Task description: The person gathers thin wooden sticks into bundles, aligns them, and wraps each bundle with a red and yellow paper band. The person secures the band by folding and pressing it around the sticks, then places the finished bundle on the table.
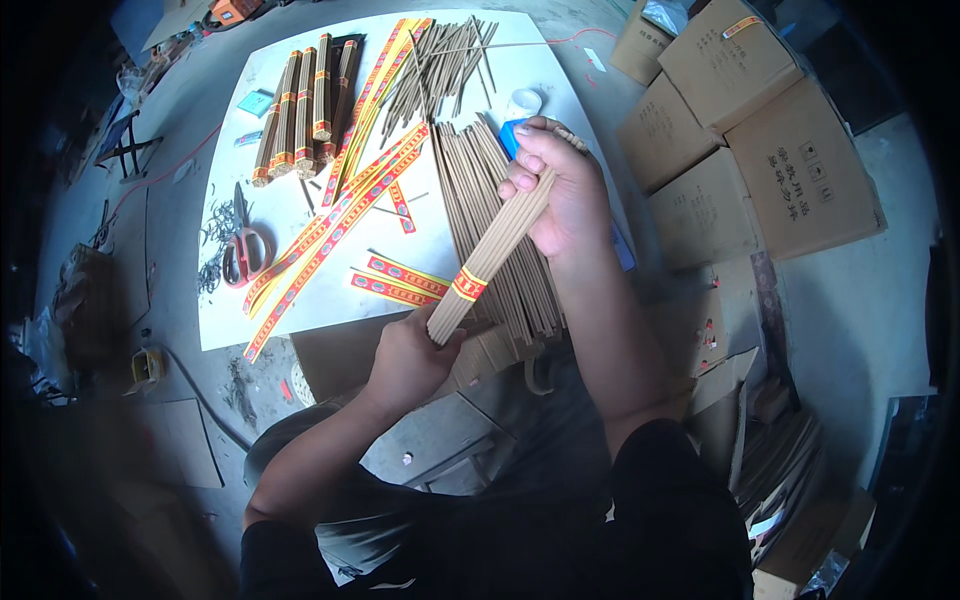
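Observation:
A bundle of incense sticks (pixel 507 232) slants between my hands over the table's near edge, with a red and yellow paper band round its lower part. My right hand (pixel 568 180) is closed round its upper end. At the lower end my left hand (pixel 415 358) grips the bundle just below the band, its fingers partly hidden. Beneath lie many loose sticks (pixel 490 270) side by side. Left of the bundle are short red and yellow paper strips (pixel 395 283), and long printed strips (pixel 335 240) cross the table beyond them.
Banded bundles (pixel 305 110) are stacked at the far left of the white table (pixel 228 325). Red-handled scissors (pixel 245 250) lie near dark scraps. More loose sticks (pixel 440 65) and a white roll (pixel 523 103) are at the back. Cardboard boxes (pixel 800 160) stand to the right.

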Tool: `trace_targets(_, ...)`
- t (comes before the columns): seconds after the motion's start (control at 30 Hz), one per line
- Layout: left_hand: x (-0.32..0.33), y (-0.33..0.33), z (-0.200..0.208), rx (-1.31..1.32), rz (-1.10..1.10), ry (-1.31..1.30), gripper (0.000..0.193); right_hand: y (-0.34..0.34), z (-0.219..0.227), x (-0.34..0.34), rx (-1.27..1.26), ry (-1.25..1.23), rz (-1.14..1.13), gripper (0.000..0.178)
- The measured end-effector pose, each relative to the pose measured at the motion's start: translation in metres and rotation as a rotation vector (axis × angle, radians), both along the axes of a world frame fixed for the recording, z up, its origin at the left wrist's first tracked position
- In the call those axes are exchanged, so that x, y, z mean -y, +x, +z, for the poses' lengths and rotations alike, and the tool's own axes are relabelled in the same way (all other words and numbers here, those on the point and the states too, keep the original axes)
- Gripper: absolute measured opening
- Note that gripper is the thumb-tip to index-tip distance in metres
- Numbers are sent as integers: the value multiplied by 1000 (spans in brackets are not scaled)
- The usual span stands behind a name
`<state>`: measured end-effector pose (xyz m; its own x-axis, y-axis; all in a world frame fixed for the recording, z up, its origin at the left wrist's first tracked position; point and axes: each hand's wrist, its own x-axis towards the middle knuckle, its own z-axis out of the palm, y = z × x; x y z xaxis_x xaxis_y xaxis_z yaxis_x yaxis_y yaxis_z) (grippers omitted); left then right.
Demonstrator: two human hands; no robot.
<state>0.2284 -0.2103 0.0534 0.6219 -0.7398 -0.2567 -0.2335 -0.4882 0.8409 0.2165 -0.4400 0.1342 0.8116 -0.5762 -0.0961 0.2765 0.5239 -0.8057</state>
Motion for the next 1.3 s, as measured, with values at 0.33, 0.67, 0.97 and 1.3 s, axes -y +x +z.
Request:
trace_targets(0.33, -8, 4, -27, -457, -145, -77, 31, -6, -13, 11, 284, 41, 399, 18)
trace_targets(0.67, 3, 18, 29, -590, -112, -358, 36, -20, -29, -83, 103, -78, 569, 17)
trace_targets(0.97, -19, -14, -4, -335, -73, -386, 25, -35, -28, -95, 200, -275, 584, 37)
trace_targets(1.3, -19, 4, 0, -688, -87, -253, 23, -15, -47, -93, 176, -134, 485, 33)
